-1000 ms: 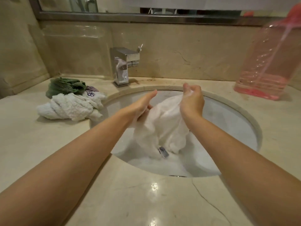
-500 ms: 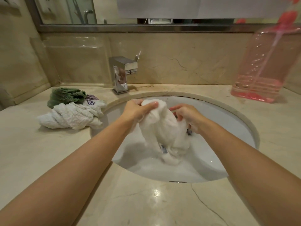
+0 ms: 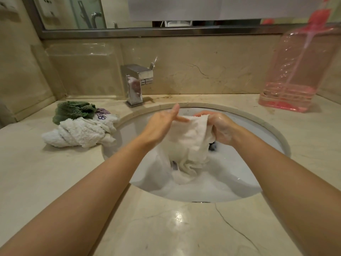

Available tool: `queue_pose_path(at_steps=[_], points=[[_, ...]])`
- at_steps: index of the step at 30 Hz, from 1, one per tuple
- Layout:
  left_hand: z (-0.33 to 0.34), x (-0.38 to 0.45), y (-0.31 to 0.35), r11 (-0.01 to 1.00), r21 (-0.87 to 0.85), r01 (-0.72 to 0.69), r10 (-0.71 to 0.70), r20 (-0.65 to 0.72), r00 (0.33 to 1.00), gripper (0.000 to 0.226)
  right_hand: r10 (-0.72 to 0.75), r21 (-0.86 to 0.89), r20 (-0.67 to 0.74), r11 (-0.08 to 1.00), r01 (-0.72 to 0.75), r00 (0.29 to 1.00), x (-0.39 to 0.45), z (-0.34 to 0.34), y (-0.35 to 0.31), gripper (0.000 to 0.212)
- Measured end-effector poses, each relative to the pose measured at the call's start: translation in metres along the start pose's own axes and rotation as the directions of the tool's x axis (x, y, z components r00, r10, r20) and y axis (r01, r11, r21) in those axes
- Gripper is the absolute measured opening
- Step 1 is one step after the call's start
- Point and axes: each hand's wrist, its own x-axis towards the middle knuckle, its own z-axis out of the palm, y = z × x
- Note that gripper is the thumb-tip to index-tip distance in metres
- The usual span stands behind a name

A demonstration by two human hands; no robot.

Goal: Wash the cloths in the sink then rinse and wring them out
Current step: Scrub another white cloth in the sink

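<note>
A wet white cloth (image 3: 190,139) hangs between my hands above the soapy water in the round white sink (image 3: 273,137). Its lower end trails into the foam. My left hand (image 3: 162,124) lies flat against the cloth's left side with straight fingers. My right hand (image 3: 219,126), covered in suds, grips the cloth's upper right edge. A small dark item (image 3: 213,145) sits in the water below my right hand.
Wrung cloths lie on the counter left of the sink: a white one (image 3: 77,133), a green one (image 3: 73,110) and one with purple print (image 3: 102,115). A chrome faucet (image 3: 136,84) stands behind the basin. A pink soap dispenser bottle (image 3: 295,71) stands at the back right.
My left hand let go of the cloth's top and now presses flat against it. My right hand moved up and took hold of the cloth's upper edge.
</note>
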Motion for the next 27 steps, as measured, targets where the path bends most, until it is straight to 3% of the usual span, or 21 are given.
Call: queue_pose_path(at_steps=[2, 4, 6, 7, 9, 12, 16, 18, 20, 22, 23, 25, 27], points=[[-0.002, 0.002, -0.006, 0.999, 0.025, -0.044, 0.044, -0.005, 0.999, 0.023, 0.051, 0.064, 0.032, 0.997, -0.052, 0.998, -0.003, 0.001, 0.000, 0.026], [-0.005, 0.007, -0.014, 0.997, 0.073, -0.027, 0.030, -0.034, 0.999, 0.040, 0.091, 0.117, 0.074, 0.988, -0.099, 0.993, -0.004, 0.000, -0.001, 0.018], [-0.006, 0.012, -0.017, 0.977, 0.212, 0.021, -0.001, -0.094, 0.996, 0.024, 0.132, 0.121, 0.142, 0.981, -0.150, 0.981, -0.001, -0.003, -0.001, 0.039], [-0.006, 0.012, -0.017, 0.950, 0.310, 0.048, -0.013, -0.116, 0.993, 0.011, 0.161, 0.067, 0.170, 0.982, -0.174, 0.972, 0.000, -0.003, -0.002, 0.048], [-0.006, 0.013, -0.017, 0.913, 0.402, 0.076, -0.031, -0.118, 0.993, 0.015, 0.215, -0.158, 0.166, 0.969, -0.189, 0.962, 0.000, 0.002, -0.001, 0.063], [-0.007, 0.011, -0.016, 0.909, 0.407, 0.088, -0.054, -0.096, 0.994, 0.017, 0.275, -0.472, 0.177, 0.866, -0.163, 0.945, 0.001, 0.007, 0.005, 0.060], [-0.007, 0.006, -0.010, 0.949, 0.267, 0.169, -0.163, -0.042, 0.986, 0.013, 0.306, -0.371, 0.160, 0.900, -0.230, 0.939, -0.003, 0.003, 0.005, 0.056], [-0.006, 0.004, -0.003, 0.963, 0.070, 0.260, -0.258, -0.029, 0.966, 0.015, 0.228, -0.303, 0.051, 0.931, -0.202, 0.972, -0.002, 0.005, 0.002, 0.061], [0.000, 0.001, 0.007, 0.922, -0.169, 0.348, -0.358, -0.027, 0.933, 0.024, 0.045, -0.290, -0.153, 0.953, -0.088, 0.987, 0.000, 0.016, -0.004, 0.063], [0.008, -0.002, 0.015, 0.861, -0.341, 0.377, -0.412, -0.035, 0.910, 0.047, -0.241, -0.367, -0.369, 0.925, 0.098, 0.898, -0.007, 0.041, -0.010, 0.048], [0.011, -0.003, 0.015, 0.826, -0.424, 0.372, -0.427, -0.038, 0.904, 0.055, -0.386, -0.424, -0.401, 0.882, 0.204, 0.831, -0.014, 0.059, -0.013, 0.039], [0.014, -0.009, 0.015, 0.756, -0.575, 0.313, -0.410, -0.043, 0.911, 0.048, -0.624, -0.535, -0.328, 0.741, 0.405, 0.709, -0.034, 0.097, -0.017, 0.034], [0.017, -0.010, 0.015, 0.738, -0.609, 0.290, -0.393, -0.039, 0.919, 0.039, -0.693, -0.605, -0.290, 0.667, 0.435, 0.659, -0.038, 0.113, -0.019, 0.036]])
